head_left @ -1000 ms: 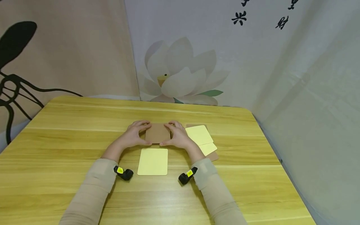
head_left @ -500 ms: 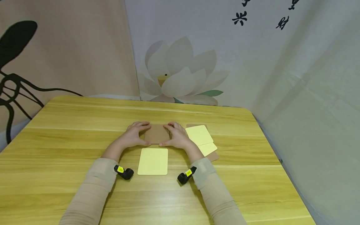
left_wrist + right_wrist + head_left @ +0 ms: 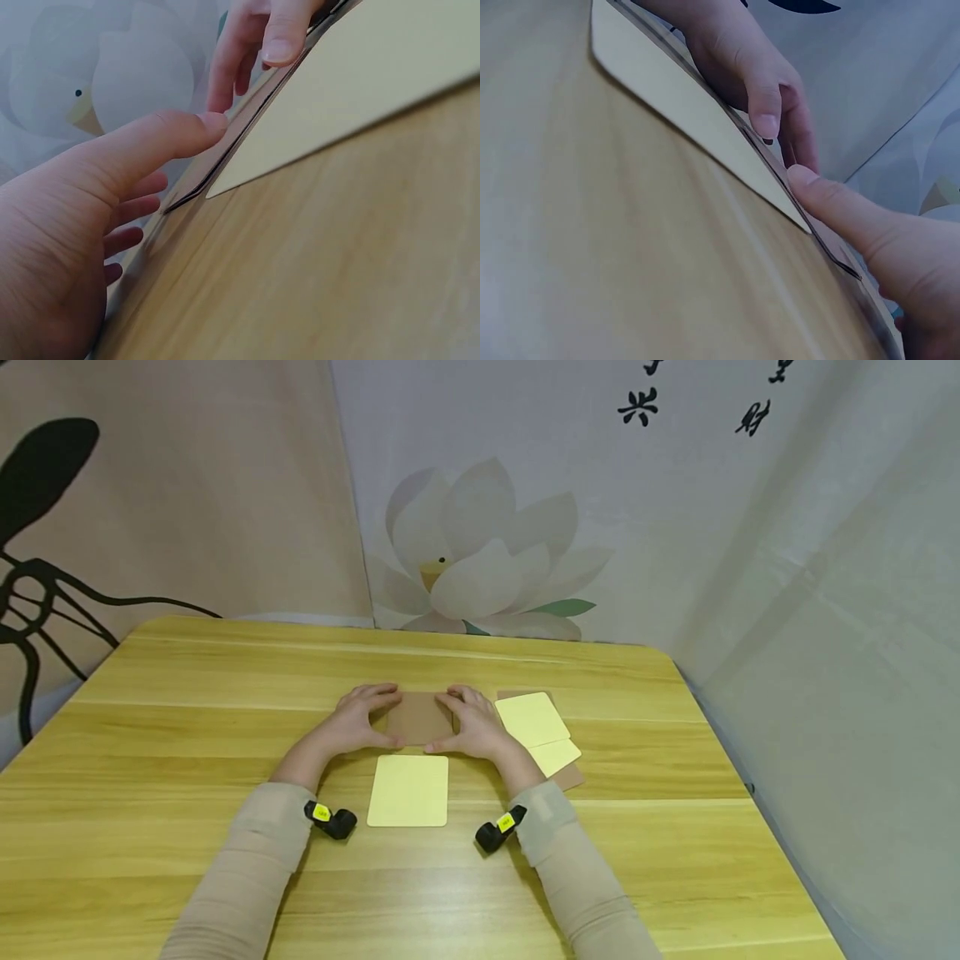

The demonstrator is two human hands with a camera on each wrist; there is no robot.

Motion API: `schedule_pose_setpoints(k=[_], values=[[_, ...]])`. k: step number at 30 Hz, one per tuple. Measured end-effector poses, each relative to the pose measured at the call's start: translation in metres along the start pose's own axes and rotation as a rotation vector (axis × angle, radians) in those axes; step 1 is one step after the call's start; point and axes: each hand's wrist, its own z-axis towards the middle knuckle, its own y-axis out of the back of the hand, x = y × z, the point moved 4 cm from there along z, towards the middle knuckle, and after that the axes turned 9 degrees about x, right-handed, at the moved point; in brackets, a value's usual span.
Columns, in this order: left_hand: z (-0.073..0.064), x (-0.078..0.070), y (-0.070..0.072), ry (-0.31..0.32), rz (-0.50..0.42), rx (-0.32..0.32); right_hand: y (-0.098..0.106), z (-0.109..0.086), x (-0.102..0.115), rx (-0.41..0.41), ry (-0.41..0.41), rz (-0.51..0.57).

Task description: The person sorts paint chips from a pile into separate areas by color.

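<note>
A square brown card (image 3: 420,719) lies on the table between both hands, a dark line along its near edge in the wrist views. My left hand (image 3: 358,720) holds its left side, thumb at the near corner and index finger at the far one. On the right side, my right hand (image 3: 474,725) holds it the same way, its thumb (image 3: 832,196) on the near edge. Whether a second card lies beneath is unclear. Just in front of it a pale yellow square card (image 3: 407,791) with rounded corners lies flat and untouched.
Right of the right hand, two overlapping yellow cards (image 3: 532,720) lie askew on brown ones (image 3: 567,777). The wooden table (image 3: 225,677) ends at a curtain (image 3: 262,485) behind. Each wrist carries a small black camera (image 3: 333,822).
The brown card and both hands have shifted very slightly toward the near side over the last second. The yellow cards look the same.
</note>
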Motion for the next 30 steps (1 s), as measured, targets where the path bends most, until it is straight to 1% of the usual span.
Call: schedule_pose_setpoints(k=[7,10,17,21,24,30], values=[[-0.003,-0.003,0.003,0.000,0.016,-0.036,0.004,-0.004,0.001,-0.041,0.042,-0.011],[-0.003,-0.006,0.002,0.001,0.036,-0.044,0.005,-0.007,0.001,-0.052,0.048,-0.022],[-0.003,-0.014,0.000,0.004,0.060,-0.048,0.010,-0.015,-0.001,-0.050,0.057,-0.044],[-0.002,-0.020,-0.003,-0.012,0.076,-0.050,0.013,-0.021,-0.004,-0.057,0.058,-0.077],[0.000,-0.026,-0.006,-0.031,0.094,-0.054,0.016,-0.026,-0.006,-0.063,0.063,-0.080],[0.005,-0.042,-0.013,-0.079,0.111,-0.086,0.023,-0.036,-0.011,-0.062,0.066,-0.052]])
